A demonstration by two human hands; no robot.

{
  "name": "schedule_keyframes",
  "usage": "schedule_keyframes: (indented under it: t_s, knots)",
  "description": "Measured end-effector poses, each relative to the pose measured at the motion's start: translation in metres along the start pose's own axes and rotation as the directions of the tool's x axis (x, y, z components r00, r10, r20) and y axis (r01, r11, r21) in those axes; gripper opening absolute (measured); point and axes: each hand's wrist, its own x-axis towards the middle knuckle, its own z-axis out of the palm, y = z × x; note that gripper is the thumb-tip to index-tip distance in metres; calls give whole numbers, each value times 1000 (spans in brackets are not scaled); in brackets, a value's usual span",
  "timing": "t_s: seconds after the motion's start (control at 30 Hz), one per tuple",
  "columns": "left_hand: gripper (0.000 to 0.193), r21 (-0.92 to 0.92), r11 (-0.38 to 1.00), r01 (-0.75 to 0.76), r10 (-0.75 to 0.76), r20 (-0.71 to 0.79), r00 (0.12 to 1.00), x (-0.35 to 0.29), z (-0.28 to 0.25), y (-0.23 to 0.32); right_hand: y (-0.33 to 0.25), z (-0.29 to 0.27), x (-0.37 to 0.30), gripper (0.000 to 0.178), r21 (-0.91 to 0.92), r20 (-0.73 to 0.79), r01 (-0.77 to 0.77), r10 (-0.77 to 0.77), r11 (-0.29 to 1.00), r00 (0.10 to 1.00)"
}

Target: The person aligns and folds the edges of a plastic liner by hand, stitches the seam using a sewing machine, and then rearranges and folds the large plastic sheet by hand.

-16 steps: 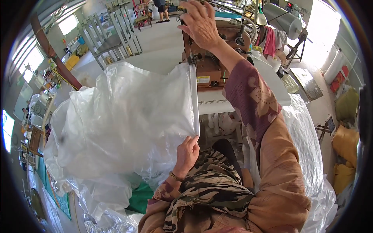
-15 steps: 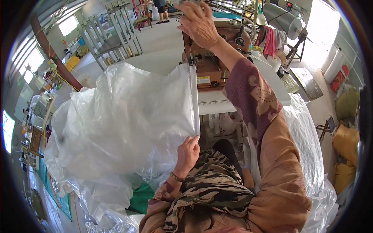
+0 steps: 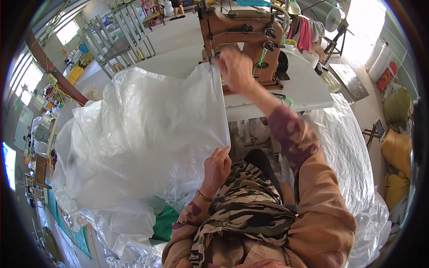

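A large clear plastic sheet (image 3: pixel 147 129) is spread across the white sewing table (image 3: pixel 304 87) and hangs over its near edge. My left hand (image 3: pixel 216 167) pinches the sheet's lower right edge near my lap. Blurred with motion, my right hand (image 3: pixel 236 70) is at the sheet's upper right corner, just in front of the brown industrial sewing machine (image 3: pixel 243 38); I cannot tell whether it grips the sheet.
More crumpled clear plastic (image 3: pixel 348 152) is heaped on my right and below the table on the left. Grey metal frames (image 3: pixel 116 42) stand at the back left. Yellow sacks (image 3: pixel 395 169) lie at the far right. A pink cloth (image 3: pixel 305 33) hangs behind the machine.
My right hand has come down from above the sewing machine to the sheet's upper right corner. My left hand still holds the sheet's lower edge.
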Motion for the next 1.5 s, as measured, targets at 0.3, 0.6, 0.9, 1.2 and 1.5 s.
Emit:
schedule_keyframes:
  t_s: [0.3,0.6,0.9,1.2,1.5]
  knots:
    - [27,57,997,-60,53,128,990,17,13,-12,3,38,-109,42,407,426,-528,357,745,831]
    - [21,323,934,-154,140,69,988,83,11,-23,3,45,-109,39,496,336,-509,385,703,859]
    - [10,415,892,-177,194,1,981,165,10,-34,5,42,-108,37,619,417,-636,494,461,763]
    - [19,293,940,-172,217,-129,968,217,6,-38,7,59,-106,28,569,274,-610,572,551,773]
    - [40,645,743,181,-125,-133,983,117,-103,-118,-3,46,-115,34,748,318,-555,538,363,781]
